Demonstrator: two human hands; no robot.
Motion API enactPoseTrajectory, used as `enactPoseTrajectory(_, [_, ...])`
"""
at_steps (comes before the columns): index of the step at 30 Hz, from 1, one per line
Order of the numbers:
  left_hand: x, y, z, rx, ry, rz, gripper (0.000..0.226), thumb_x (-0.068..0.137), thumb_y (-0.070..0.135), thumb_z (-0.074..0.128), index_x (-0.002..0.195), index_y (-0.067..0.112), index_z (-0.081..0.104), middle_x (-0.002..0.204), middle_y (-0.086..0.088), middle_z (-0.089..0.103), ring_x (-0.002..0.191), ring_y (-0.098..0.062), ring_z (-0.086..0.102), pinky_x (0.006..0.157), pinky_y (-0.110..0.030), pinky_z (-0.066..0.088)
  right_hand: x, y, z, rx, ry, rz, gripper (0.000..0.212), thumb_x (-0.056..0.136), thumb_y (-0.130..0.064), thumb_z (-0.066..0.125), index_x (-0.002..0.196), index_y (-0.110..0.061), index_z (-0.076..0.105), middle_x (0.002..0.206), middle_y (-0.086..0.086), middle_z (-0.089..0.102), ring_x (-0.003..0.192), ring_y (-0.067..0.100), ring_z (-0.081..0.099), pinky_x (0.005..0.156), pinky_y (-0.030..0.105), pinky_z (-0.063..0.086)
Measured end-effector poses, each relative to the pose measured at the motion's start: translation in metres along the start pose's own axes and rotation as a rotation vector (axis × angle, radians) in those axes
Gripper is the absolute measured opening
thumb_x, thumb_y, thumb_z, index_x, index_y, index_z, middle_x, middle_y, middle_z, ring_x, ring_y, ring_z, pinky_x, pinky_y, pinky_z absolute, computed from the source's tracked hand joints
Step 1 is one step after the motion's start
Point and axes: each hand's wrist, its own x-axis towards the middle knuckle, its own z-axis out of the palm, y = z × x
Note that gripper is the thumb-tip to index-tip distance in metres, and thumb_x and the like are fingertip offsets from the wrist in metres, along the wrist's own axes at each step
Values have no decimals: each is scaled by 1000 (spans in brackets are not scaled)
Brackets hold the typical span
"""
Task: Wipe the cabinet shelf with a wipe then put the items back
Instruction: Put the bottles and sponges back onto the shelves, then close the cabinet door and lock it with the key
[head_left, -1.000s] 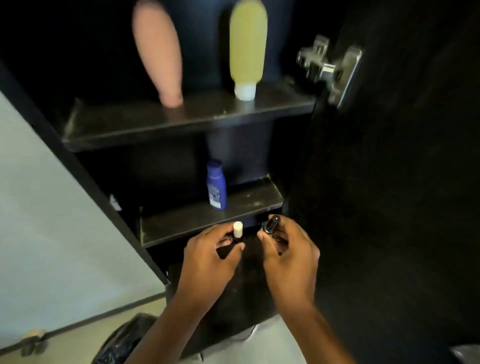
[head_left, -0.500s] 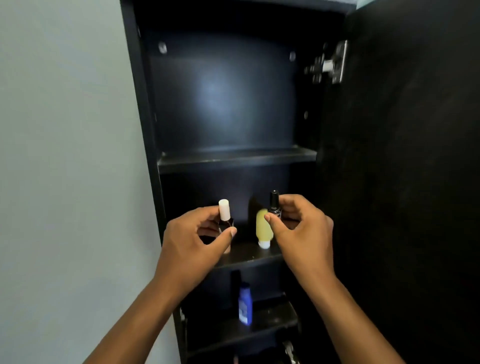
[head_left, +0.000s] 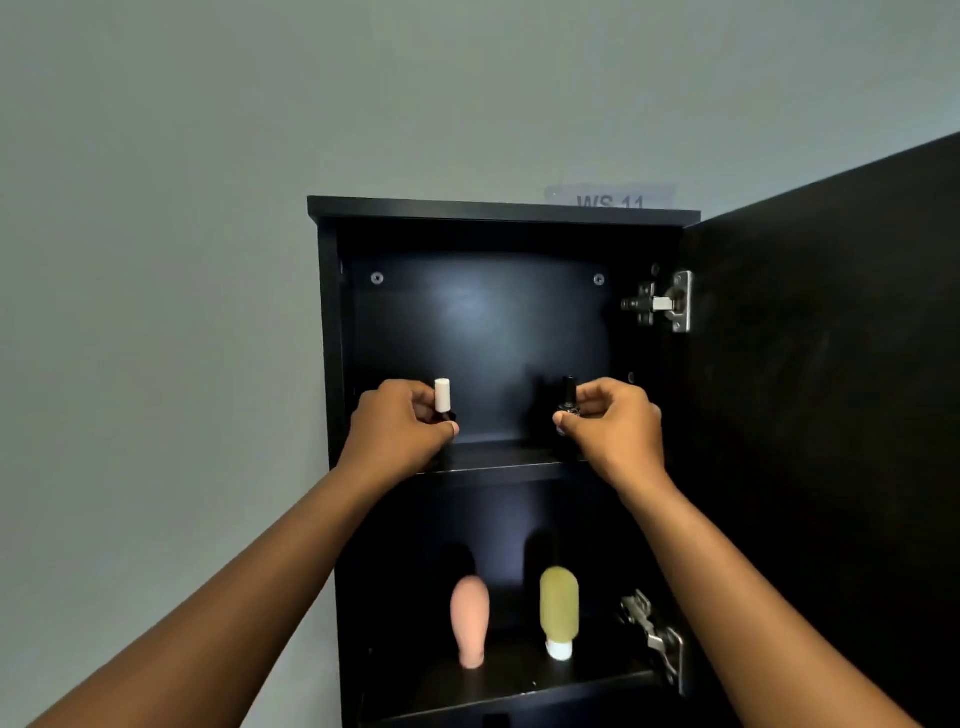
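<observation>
A black wall cabinet stands open, and its top shelf (head_left: 498, 460) is at the height of my hands. My left hand (head_left: 400, 431) pinches a small bottle with a white cap (head_left: 442, 396) at the left of that shelf. My right hand (head_left: 613, 421) pinches a small bottle with a black cap (head_left: 569, 397) at the right of the shelf. Both bottles are upright. Their bases are hidden by my fingers, so I cannot tell whether they touch the shelf. No wipe is in view.
On the shelf below stand a pink bottle (head_left: 470, 621) and a yellow bottle with a white cap (head_left: 559, 610), both cap down. The open black door (head_left: 831, 415) hangs at the right on metal hinges (head_left: 670, 301). A grey wall lies to the left.
Both hands have risen from the low shelf to the top shelf with the two small bottles and moved apart. My view has tilted up, so the blue bottle is out of frame.
</observation>
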Motion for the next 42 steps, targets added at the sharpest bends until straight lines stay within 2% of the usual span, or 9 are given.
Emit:
enactPoseTrajectory(8, [16, -11, 23, 71, 7, -148, 24, 74, 26, 90, 94, 18, 78, 78, 6, 70, 92, -19, 72, 83, -26, 52, 22, 17, 16, -133, -53, 59, 31, 72, -25, 89, 98, -22, 73, 88, -3, 74, 91, 19, 71, 82, 28, 56])
enactPoseTrajectory(13, [17, -15, 23, 74, 6, -179, 26, 74, 27, 91, 94, 19, 77, 81, 6, 70, 93, -19, 72, 87, -31, 55, 24, 20, 18, -180, -67, 43, 42, 73, -24, 86, 112, -25, 70, 90, -4, 73, 96, 22, 69, 88, 32, 56])
enactPoseTrajectory(19, [18, -16, 18, 74, -25, -215, 32, 73, 29, 92, 98, 16, 77, 98, -5, 77, 95, -23, 73, 94, -43, 59, 25, 21, 17, -237, -79, 51, 41, 73, -26, 84, 112, -25, 71, 100, 2, 74, 101, 27, 69, 87, 32, 56])
enactPoseTrajectory(24, [17, -16, 17, 113, -56, -231, 32, 74, 31, 91, 98, 16, 76, 103, -7, 76, 102, -26, 71, 94, -42, 58, 21, 14, 16, -316, -115, 44, 45, 77, -26, 78, 120, -23, 65, 110, 9, 71, 106, 33, 67, 84, 34, 54])
enactPoseTrajectory(27, [14, -13, 15, 99, -86, -234, 38, 77, 30, 90, 107, 12, 76, 108, -8, 76, 105, -26, 71, 95, -42, 57, 18, 10, 14, -303, -128, 59, 52, 75, -28, 81, 122, -22, 61, 112, 8, 69, 106, 33, 66, 85, 36, 55])
enactPoseTrajectory(31, [-3, -8, 6, 95, -83, -191, 59, 78, 27, 89, 130, 10, 67, 124, -8, 72, 114, -27, 68, 95, -37, 52, 6, 6, 1, -276, -74, 27, 57, 74, -31, 84, 124, -23, 58, 113, 5, 69, 106, 30, 66, 87, 39, 56])
enactPoseTrajectory(34, [-33, -7, -1, 91, 33, -94, 74, 83, 26, 83, 149, 14, 51, 144, -7, 60, 130, -28, 60, 106, -43, 49, -9, 1, -16, -227, 18, -60, 59, 78, -29, 82, 131, -22, 57, 120, 3, 68, 109, 25, 65, 95, 41, 54])
enactPoseTrajectory(38, [-89, -2, 0, -35, 157, 97, 64, 86, 24, 78, 145, 26, 52, 145, 6, 56, 129, -16, 57, 109, -41, 50, -42, -8, -42, -173, 128, -162, 48, 83, -28, 75, 128, -26, 59, 117, -4, 68, 109, 15, 65, 93, 44, 55])
enactPoseTrajectory(42, [-132, 8, 17, -154, 39, 160, 56, 86, 27, 76, 138, 33, 58, 136, 18, 57, 122, 2, 52, 107, -32, 50, -82, -21, -66, -173, 180, -229, 38, 86, -29, 72, 123, -30, 63, 114, -9, 69, 107, 8, 65, 90, 42, 57])
